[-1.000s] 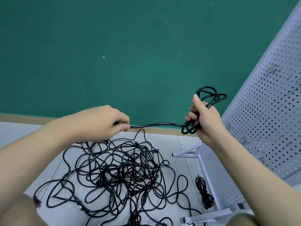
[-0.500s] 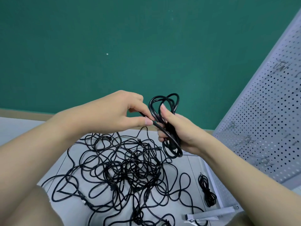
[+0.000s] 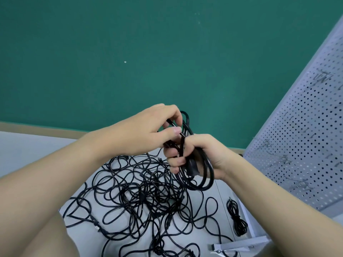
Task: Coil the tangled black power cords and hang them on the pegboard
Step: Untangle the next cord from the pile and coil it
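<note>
My right hand (image 3: 196, 154) grips the coiled cord (image 3: 202, 175) above the tangled pile (image 3: 148, 197); my left hand (image 3: 157, 127) pinches its top loop. The pegboard (image 3: 300, 145) stands right of the pile.

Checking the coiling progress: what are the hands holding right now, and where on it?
The right hand grips the coiled cord around the middle of its loops. The left hand pinches a strand at the coil's top.

Left hand (image 3: 148, 130) and right hand (image 3: 196, 154) together at centre, fingers curled, forearms converging
</note>
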